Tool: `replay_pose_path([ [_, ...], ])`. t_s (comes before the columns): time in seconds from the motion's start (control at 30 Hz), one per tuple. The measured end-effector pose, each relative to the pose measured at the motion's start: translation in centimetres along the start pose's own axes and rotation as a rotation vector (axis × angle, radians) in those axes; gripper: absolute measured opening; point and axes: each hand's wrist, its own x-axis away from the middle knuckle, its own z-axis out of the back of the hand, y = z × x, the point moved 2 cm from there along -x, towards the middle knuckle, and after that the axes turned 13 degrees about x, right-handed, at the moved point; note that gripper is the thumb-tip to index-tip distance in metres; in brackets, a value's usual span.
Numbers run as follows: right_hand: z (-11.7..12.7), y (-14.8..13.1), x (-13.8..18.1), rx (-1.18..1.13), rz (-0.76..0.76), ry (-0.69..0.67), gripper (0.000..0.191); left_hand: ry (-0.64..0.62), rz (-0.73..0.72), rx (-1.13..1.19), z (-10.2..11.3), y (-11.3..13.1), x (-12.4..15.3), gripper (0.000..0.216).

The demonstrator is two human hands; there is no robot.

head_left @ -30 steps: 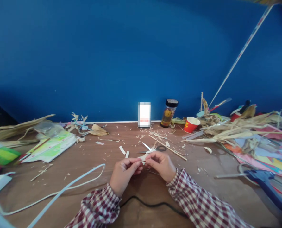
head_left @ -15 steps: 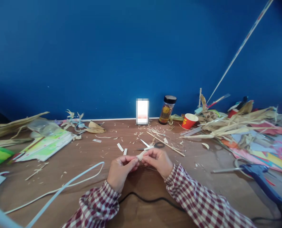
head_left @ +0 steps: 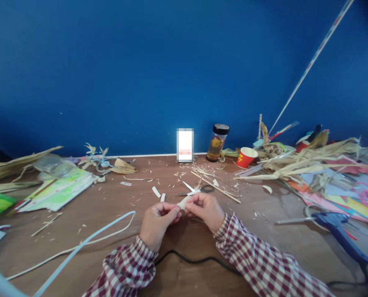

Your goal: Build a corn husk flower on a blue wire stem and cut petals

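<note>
Between the fingertips of both hands is a small pale piece [head_left: 183, 203] that looks like corn husk, pinched from either side. My left hand [head_left: 157, 222] closes thumb and forefinger on its left end. On its right, my right hand [head_left: 207, 211] pinches it the same way. The fingers hide much of the piece. Just beyond them lie scissors [head_left: 206, 189] with dark handles and spread blades, partly covered by the right hand and the pale piece. Two short white strips [head_left: 156, 191] rest on the table [head_left: 109, 227] ahead of my left hand.
A blue glue gun [head_left: 338, 231] lies right, near heaped dried husks [head_left: 304, 163]. A red paper cup [head_left: 247, 157], a lidded jar [head_left: 217, 142] and a thin stick [head_left: 216, 187] are ahead. Left are a white cable [head_left: 69, 250] and painted paper [head_left: 61, 189]. A black cord [head_left: 199, 260] runs below my hands.
Almost nothing differs. The whole view has shifted very slightly; both hands keep their pinch on the pale piece in the same place.
</note>
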Motion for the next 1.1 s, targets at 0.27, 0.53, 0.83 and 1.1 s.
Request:
replay_pose_path([
  [0.27,0.1,-0.6,0.1,0.006,-0.035,0.049,0.039,-0.064,-0.038,-0.002,-0.3,0.6,0.3,0.054],
  [0.53,0.7,-0.6,-0.1,0.058,0.006,0.046,0.035,-0.078,0.141,0.087,-0.8,0.9,0.4,0.060],
  [0.83,0.6,-0.8,0.2,0.110,0.047,0.027,0.034,-0.085,0.148,0.087,-0.9,1.2,0.8,0.050],
  [1.1,0.5,-0.6,0.3,0.157,0.044,0.005,0.032,-0.092,0.139,0.023,-0.3,0.6,0.3,0.055],
])
